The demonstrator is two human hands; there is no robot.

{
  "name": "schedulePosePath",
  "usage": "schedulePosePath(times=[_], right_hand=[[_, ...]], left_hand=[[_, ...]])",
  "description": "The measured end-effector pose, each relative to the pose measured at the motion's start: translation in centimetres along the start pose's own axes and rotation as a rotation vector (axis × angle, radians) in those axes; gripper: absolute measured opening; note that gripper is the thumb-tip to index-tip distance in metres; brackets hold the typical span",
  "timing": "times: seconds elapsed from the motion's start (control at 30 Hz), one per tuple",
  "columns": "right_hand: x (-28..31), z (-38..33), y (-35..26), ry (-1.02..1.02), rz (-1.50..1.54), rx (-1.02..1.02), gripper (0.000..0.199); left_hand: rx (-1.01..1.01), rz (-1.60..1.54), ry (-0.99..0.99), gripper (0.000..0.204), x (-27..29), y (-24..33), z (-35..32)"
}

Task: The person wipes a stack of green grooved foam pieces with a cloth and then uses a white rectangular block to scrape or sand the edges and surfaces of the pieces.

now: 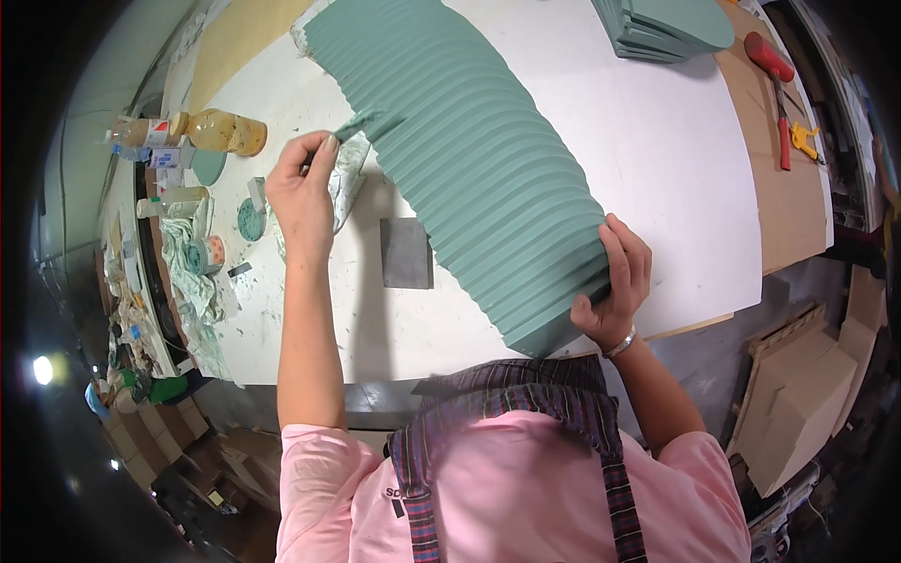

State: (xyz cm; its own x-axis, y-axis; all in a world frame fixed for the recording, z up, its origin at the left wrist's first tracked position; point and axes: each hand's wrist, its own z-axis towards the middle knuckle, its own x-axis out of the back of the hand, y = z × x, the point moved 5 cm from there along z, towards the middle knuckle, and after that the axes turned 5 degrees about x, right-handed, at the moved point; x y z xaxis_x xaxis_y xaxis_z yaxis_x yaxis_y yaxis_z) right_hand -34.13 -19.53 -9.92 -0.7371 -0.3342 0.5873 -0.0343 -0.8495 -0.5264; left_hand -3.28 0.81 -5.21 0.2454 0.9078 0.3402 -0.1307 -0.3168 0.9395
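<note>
- Spanning the table (676, 188) diagonally toward its near edge, a row of overlapping green panels (488, 159) lies fanned, presumably so that each panel's edge stays within reach; its far end is cut off by the view
- Left hand (305, 183): thumb and forefinger pinch a slender green implement (358, 123), its kind unclear, with the tip at the row's left side; such a light pinch seems suited to fine control
- Right hand (615, 281): bent fingers and thumb grasp the row's near end, probably to keep the panels from sliding
- Just beside the row's left side: a dark grey block (405, 253)
- Toward the table's left edge: an amber bottle (221, 131) and a cup of green paste (203, 254), seemingly grouped to serve the left hand
- Near the far right corner: a second stack of green panels (666, 26) and a red mallet (770, 56), apparently set apart to leave working room
</note>
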Motion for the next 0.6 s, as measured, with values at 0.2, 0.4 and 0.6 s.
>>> schedulePosePath(times=[0.2,0.4,0.6], right_hand=[[0.0,-0.1,0.1,-0.02,-0.013,-0.015,0.07],[-0.1,-0.1,0.2,-0.016,-0.019,-0.022,0.07],[-0.1,0.1,0.2,-0.024,-0.015,-0.02,0.071]], left_hand=[[-0.09,0.099,-0.133,0.009,-1.2,0.7,4.1],[-0.225,0.152,-0.242,0.008,-2.0,1.3,5.6],[-0.234,0.205,-0.22,0.007,-2.4,1.6,6.2]])
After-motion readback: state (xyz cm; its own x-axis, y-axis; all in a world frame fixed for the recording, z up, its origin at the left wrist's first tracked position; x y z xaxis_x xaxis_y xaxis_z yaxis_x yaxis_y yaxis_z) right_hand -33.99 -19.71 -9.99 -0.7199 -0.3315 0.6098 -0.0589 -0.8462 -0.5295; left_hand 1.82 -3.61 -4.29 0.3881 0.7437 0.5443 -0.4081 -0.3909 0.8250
